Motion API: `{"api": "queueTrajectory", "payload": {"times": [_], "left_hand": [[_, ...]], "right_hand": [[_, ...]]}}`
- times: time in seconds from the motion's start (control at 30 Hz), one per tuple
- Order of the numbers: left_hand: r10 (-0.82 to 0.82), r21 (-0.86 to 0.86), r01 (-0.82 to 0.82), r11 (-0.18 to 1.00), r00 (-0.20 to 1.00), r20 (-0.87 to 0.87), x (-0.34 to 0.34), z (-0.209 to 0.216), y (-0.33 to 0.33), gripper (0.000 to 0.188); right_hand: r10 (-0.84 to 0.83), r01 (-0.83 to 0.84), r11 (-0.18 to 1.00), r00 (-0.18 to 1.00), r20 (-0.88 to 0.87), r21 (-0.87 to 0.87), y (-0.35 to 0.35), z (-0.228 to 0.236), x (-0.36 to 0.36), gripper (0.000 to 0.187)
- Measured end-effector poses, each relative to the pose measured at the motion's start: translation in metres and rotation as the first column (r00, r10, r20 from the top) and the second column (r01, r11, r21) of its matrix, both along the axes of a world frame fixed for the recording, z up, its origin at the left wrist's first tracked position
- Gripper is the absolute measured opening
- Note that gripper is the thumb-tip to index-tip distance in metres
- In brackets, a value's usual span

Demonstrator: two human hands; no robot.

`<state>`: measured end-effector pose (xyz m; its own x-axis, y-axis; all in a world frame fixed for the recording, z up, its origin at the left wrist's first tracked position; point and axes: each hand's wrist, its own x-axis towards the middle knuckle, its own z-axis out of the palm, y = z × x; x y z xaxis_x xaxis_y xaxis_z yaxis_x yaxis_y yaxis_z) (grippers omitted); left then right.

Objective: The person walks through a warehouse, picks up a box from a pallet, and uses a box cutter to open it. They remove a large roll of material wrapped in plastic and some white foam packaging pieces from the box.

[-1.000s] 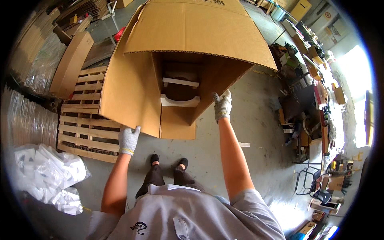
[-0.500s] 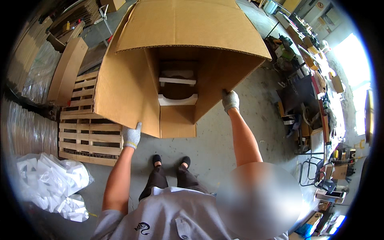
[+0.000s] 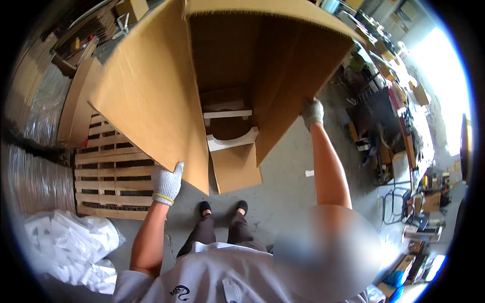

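Observation:
A large brown cardboard box (image 3: pixel 151 96) stands in front of me with its open end toward me and its flaps spread. My left hand (image 3: pixel 166 184), in a grey knit glove, grips the lower edge of the left flap, thumb on the near face and fingers hidden behind. My gloved right hand (image 3: pixel 313 112) holds the edge of the right side, its fingers partly hidden. Deep inside sit a white curved foam piece (image 3: pixel 232 140) and a second white piece (image 3: pixel 227 114) behind it. The bottom flap (image 3: pixel 237 169) hangs toward my feet.
Wooden pallets (image 3: pixel 116 172) lie to the left, beside a long carton (image 3: pixel 78 103) and wrapped stacks of cardboard (image 3: pixel 40 174). White plastic bags (image 3: pixel 70 245) lie at lower left. A cluttered workbench (image 3: pixel 399 116) runs along the right, with a black-framed chair (image 3: pixel 396 204) near it.
The box's near end has come closer and its top flap has risen up the view. Both hands, still gripping, have moved with it; the right hand shifted right and upward.

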<state>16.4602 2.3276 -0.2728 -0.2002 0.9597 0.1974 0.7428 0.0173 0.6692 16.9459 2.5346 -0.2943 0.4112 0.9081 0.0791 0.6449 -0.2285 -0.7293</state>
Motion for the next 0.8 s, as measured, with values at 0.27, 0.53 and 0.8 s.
{"api": "queueTrajectory", "payload": {"times": [0.27, 0.53, 0.8], "left_hand": [[-0.051, 0.029, 0.045, 0.999, 0.959, 0.278, -0.004, 0.124, 0.013, 0.022], [0.075, 0.125, -0.133, 0.983, 0.919, 0.387, -0.033, 0.123, 0.009, 0.023], [0.201, 0.19, -0.257, 0.948, 0.941, 0.272, -0.042, 0.115, -0.091, 0.026]], "right_hand": [[0.177, -0.063, 0.927, 0.943, -0.282, 0.37, -0.052, 0.028, -0.061, 0.051], [-0.087, -0.006, 0.765, 0.99, -0.112, -0.643, -0.383, -0.248, -0.089, 0.074], [-0.809, -0.041, 0.553, 0.21, -0.549, -0.832, -0.481, -0.276, -0.131, 0.086]]}}
